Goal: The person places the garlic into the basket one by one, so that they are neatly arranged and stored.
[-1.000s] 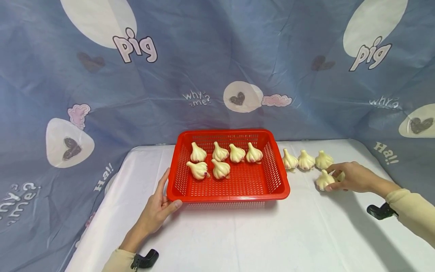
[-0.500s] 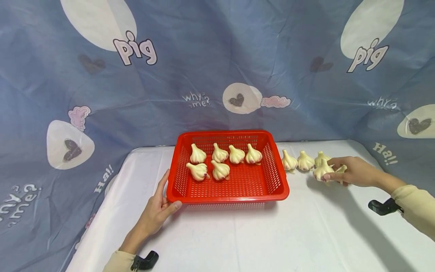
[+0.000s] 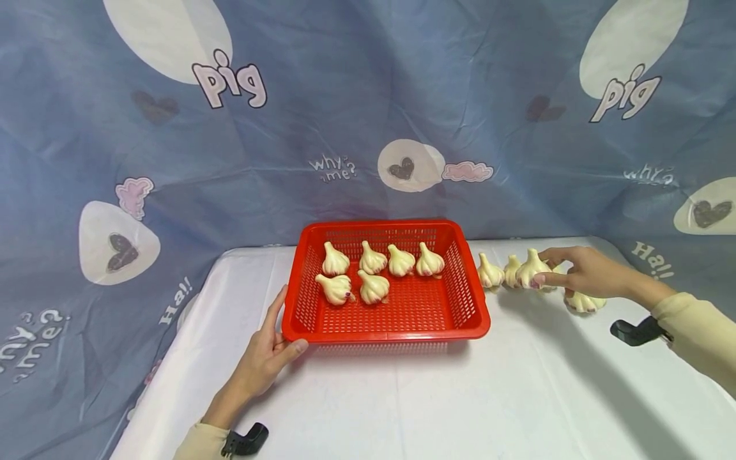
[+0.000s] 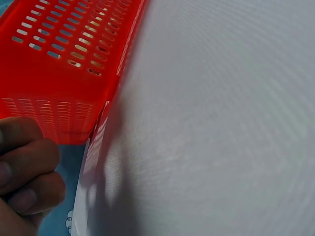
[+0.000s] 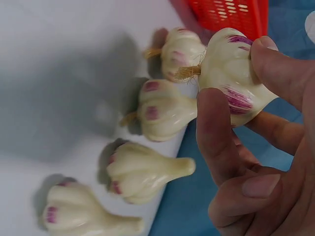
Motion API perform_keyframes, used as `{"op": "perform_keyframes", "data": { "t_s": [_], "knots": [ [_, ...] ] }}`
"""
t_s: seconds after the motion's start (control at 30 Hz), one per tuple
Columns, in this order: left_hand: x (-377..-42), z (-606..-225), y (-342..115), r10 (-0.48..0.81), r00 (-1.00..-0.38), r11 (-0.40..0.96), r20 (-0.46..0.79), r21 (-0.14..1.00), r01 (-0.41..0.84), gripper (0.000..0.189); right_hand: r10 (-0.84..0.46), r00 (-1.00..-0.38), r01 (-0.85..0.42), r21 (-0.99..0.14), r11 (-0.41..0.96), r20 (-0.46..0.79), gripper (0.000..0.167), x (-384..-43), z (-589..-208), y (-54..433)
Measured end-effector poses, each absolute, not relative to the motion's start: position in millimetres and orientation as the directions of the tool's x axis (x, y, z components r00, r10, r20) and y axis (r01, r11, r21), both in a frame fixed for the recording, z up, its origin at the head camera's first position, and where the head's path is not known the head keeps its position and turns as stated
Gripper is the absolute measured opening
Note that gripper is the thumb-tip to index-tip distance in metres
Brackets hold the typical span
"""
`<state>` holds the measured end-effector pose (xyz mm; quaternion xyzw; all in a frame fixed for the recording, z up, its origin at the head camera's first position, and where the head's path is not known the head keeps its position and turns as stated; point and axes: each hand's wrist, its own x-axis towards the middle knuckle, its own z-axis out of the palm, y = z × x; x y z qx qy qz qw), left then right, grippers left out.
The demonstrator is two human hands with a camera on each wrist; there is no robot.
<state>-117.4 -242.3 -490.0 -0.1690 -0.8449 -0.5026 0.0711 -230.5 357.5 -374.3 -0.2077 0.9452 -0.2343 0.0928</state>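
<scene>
A red plastic basket (image 3: 391,335) with slotted walls stands mid-table, several garlic bulbs (image 3: 374,287) lying inside in two rows. My left hand (image 3: 264,361) holds its near left corner, thumb at the front rim and fingers along the side; the left wrist view shows these fingers curled beside the basket wall (image 4: 54,78). Right of the basket, my right hand (image 3: 595,271) pinches a garlic bulb (image 3: 530,269) above the table. The right wrist view has this held garlic bulb (image 5: 231,73) between thumb and fingers, its root tuft exposed.
Several loose garlic bulbs stand on the white table (image 3: 414,402) right of the basket, among them one garlic bulb (image 3: 490,271) near the basket wall and another (image 3: 585,302) below my right wrist. A blue printed cloth (image 3: 356,96) hangs behind.
My right hand has lifted the garlic bulb off the table and carried it back and left. Another bulb on the table now shows below that hand. The left hand and basket stay put.
</scene>
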Motion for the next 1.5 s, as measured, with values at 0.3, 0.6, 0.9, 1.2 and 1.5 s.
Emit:
{"op": "perform_keyframes", "data": {
  "t_s": [0.3,0.6,0.9,1.2,1.5],
  "knots": [
    [-118.3,-489.5,-241.3,0.219,-0.93,0.429,0.294,0.828,0.362,0.102,-0.438,-0.893,-0.336,-0.495,0.801,-0.101,0.062,-240.8,-357.8,340.3],
    [-119.7,-489.4,-241.9,0.216,-0.929,0.435,0.299,0.823,0.366,0.102,-0.45,-0.886,-0.341,-0.496,0.799,-0.115,0.064,-249.9,-342.4,316.0],
    [-119.8,-489.2,-242.0,0.217,-0.932,0.436,0.29,0.825,0.358,0.102,-0.517,-0.855,-0.424,-0.504,0.753,-0.052,0.053,-258.3,-334.2,288.0],
    [-118.9,-489.1,-242.5,0.215,-0.933,0.44,0.288,0.824,0.356,0.101,-0.563,-0.823,-0.446,-0.532,0.72,-0.072,0.053,-265.5,-327.2,254.8],
    [-117.7,-489.5,-242.5,0.216,-0.933,0.435,0.286,0.828,0.355,0.101,-0.656,-0.754,-0.544,-0.515,0.663,-0.048,0.046,-273.7,-336.5,218.8]
  ]
}}
